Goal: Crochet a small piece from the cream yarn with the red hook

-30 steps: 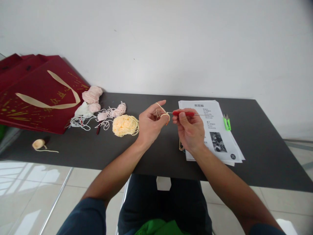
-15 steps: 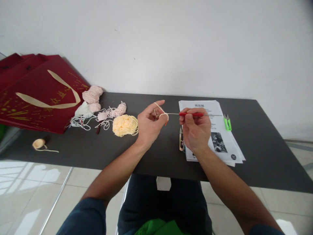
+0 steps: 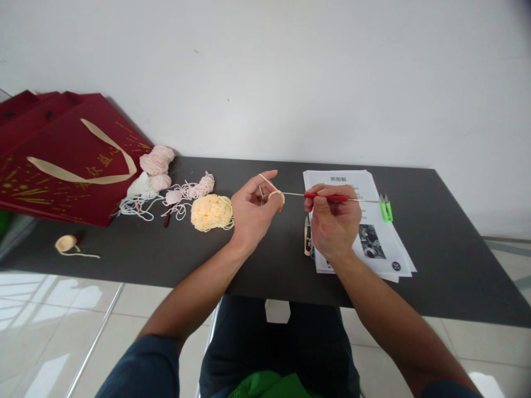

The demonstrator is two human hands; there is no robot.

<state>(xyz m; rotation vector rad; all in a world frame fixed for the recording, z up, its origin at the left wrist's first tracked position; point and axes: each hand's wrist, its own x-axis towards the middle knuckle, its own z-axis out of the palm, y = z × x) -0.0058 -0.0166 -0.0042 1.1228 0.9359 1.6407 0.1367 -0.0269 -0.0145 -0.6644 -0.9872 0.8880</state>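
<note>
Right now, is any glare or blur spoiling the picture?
Head view: glare whitens patches of floor at lower left; head view: the papers' small print is too soft to read, though the red handle shows clearly.

wall [image 3: 290,83]: white, small marks | table [image 3: 448,260]: dark, against wall | floor [image 3: 136,301]: pale tiles, bright reflections [image 3: 45,378] left

Soft, even light brightens the white wall [image 3: 290,83] behind the black tabletop [image 3: 269,271] — glare streaks the floor tiles [image 3: 50,309] below its left end — and small print on its sheets [image 3: 371,215] blurs.
</note>
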